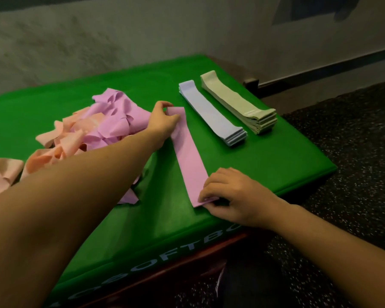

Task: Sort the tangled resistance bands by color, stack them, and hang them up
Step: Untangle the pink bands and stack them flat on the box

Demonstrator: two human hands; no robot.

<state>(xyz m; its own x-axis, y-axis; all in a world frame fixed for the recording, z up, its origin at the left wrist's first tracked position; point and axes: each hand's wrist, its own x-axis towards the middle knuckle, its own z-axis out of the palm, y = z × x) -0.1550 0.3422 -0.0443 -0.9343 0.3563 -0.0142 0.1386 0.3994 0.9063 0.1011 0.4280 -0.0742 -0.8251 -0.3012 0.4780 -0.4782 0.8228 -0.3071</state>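
Observation:
A single pink-purple band [188, 156] lies flat and straight on the green soft box [265, 165]. My left hand [163, 123] pinches its far end. My right hand [231, 196] pinches its near end against the box top. To the left sits a tangled heap of pink-purple bands [116, 121] mixed with peach bands [60, 141]. Right of the flat band lie a neat stack of light blue bands [211, 112] and a neat stack of pale green bands [238, 102], side by side.
One loose peach band [2, 174] lies at the box's left edge. The box stands against a pale wall [142, 36]. Dark speckled rubber flooring [353, 152] runs along its right side and in front.

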